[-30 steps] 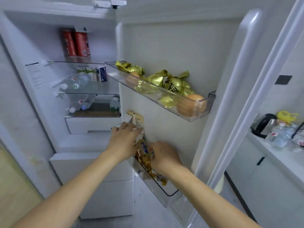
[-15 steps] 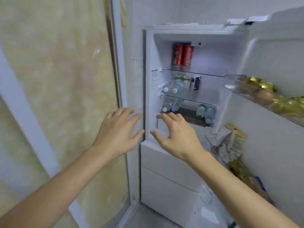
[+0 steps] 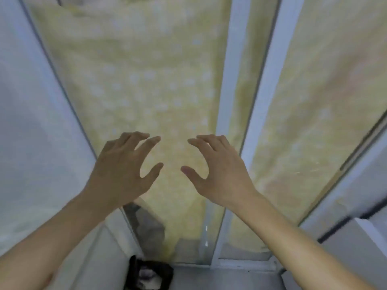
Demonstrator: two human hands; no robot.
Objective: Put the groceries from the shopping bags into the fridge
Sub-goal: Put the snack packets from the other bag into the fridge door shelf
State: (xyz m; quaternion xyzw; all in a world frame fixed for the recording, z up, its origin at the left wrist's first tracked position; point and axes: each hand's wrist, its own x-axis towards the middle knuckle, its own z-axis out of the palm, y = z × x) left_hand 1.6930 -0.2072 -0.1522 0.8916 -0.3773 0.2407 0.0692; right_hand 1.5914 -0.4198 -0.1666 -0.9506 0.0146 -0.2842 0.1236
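- Your left hand (image 3: 120, 170) and right hand (image 3: 219, 170) float side by side, palms down, fingers spread and loosely arched, thumbs pointing at each other; neither holds anything.
- Both forearms reach forward from the lower corners, wrists level, hands apart with a clear gap between them.
- Below your left hand, near the floor, a dark bag-like thing (image 3: 149, 273) shows, too blurred to name; if it is a shopping bag, expect soft, slack sides, so take it by the rim or handles.
- Beyond your hands stands a frosted yellow glass panel (image 3: 146, 80) in white frames.
- No fridge or groceries are in view.
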